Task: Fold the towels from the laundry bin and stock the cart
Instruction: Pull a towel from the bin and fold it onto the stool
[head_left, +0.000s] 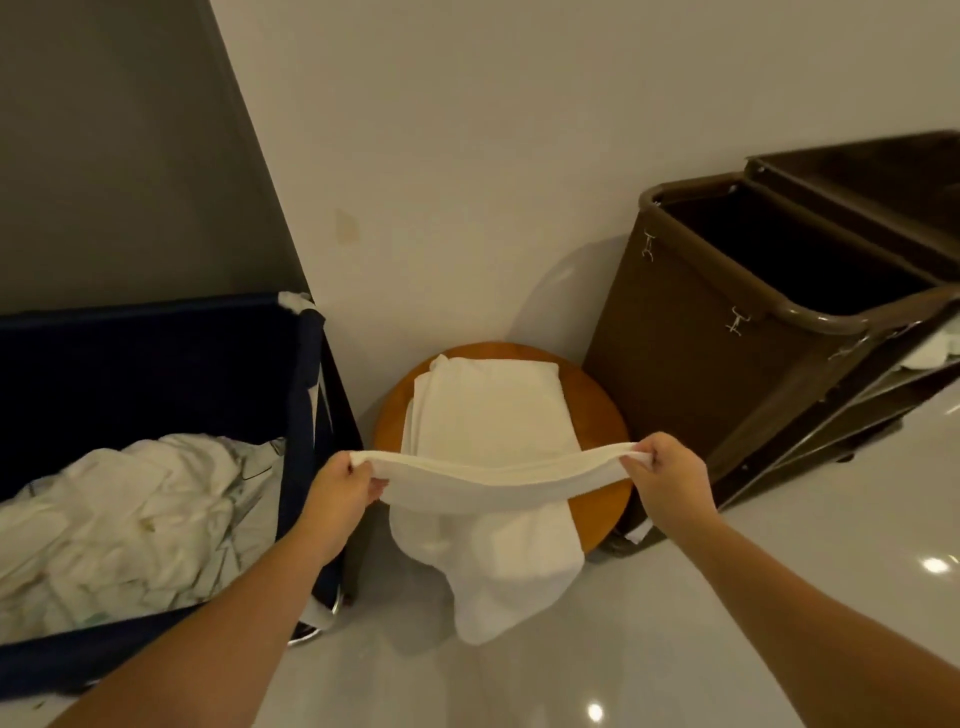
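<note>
Left hand (340, 486) and right hand (667, 475) pinch a soft white towel (488, 525) stretched taut.

This looks like a hotel, in a spot where the cleaners work. On the right stands a brown housekeeping cart (727, 374) with shelves (883, 384). On the left is a dark blue laundry bin (156, 364) holding a heap of white linen (130, 519). Between them, folded white towels (488, 400) lie on a small round wooden counter (597, 415). The floor (779, 545) is pale and shiny, and the wall (467, 156) is plain.
</note>
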